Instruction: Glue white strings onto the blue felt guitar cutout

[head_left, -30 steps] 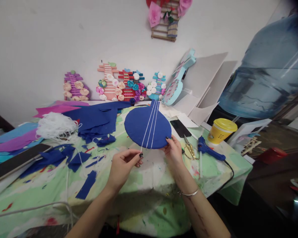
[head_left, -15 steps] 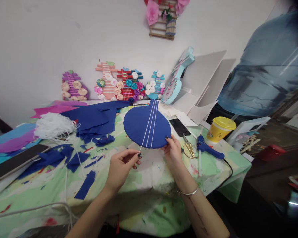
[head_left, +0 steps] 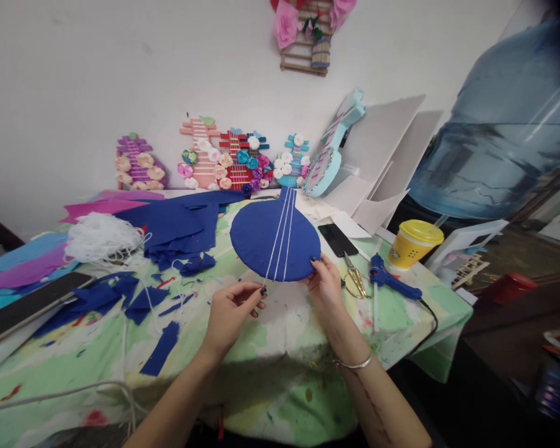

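A blue round-bodied instrument shape [head_left: 254, 236] with a short neck faces me, tilted above the table. Three white strings [head_left: 287, 239] run down its front. My right hand [head_left: 325, 283] grips its lower right edge, thumb on the front and fingers behind. Below the body's lower edge, my left hand [head_left: 238, 308] pinches the end of the leftmost string between thumb and finger and holds it taut. To the right of the instrument lie gold-handled scissors [head_left: 356, 277] and a blue glue gun [head_left: 386, 274], with a black phone [head_left: 337, 239] behind the scissors.
White yarn [head_left: 102, 238], blue fabric [head_left: 186, 224] and scraps lie left. A dark flat device [head_left: 28, 305] sits at the left edge. Decorated small instruments [head_left: 200, 155] lean on the wall. A yellow tub [head_left: 413, 242] and large water bottle [head_left: 499, 137] stand right.
The blue instrument shape has shifted very slightly left and down. Both hands keep nearly the same places and grips.
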`<state>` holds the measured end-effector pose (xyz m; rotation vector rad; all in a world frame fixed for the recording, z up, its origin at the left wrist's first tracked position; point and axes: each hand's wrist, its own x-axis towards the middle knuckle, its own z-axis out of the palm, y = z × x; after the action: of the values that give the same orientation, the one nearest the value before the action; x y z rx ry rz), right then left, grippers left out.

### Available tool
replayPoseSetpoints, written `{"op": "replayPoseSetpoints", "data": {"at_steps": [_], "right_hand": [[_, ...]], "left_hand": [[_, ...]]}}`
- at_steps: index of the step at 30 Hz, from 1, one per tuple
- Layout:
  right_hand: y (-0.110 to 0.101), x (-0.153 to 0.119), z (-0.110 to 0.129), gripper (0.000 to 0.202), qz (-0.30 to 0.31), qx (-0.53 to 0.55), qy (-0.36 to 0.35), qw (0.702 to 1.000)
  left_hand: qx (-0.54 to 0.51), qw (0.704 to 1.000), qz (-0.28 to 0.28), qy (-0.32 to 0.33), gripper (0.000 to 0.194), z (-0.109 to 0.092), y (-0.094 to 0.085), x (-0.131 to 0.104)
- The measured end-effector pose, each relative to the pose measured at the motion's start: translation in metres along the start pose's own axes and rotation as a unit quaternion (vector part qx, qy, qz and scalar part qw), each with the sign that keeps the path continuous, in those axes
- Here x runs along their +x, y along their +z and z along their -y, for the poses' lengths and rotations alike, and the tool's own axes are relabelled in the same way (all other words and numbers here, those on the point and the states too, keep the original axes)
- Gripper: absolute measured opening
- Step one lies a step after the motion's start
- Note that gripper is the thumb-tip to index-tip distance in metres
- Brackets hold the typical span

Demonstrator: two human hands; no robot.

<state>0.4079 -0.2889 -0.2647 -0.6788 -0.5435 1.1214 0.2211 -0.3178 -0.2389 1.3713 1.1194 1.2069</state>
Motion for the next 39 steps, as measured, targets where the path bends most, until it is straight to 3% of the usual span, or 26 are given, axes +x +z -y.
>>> {"op": "replayPoseSetpoints", "data": {"at_steps": [11,27,39], "right_hand": [[-0.001,-0.001,0.0,0.031,0.003,0.01,0.011,1.0],[-0.002,0.0,-0.001,0.031,0.009,0.016,-0.001,1.0],[-0.002,-0.001,0.0,0.026,0.013,0.023,-0.006,1.0]], "left_hand": [[0.011,1.0,-0.013,0.007,0.015,0.01,-0.002,0.013],[0.032,0.995,-0.035,0.091,0.008,-0.016,-0.009,-0.011],[0.107,0.986,-0.036,0.124,0.006,-0.01,-0.006,-0.013]]}}
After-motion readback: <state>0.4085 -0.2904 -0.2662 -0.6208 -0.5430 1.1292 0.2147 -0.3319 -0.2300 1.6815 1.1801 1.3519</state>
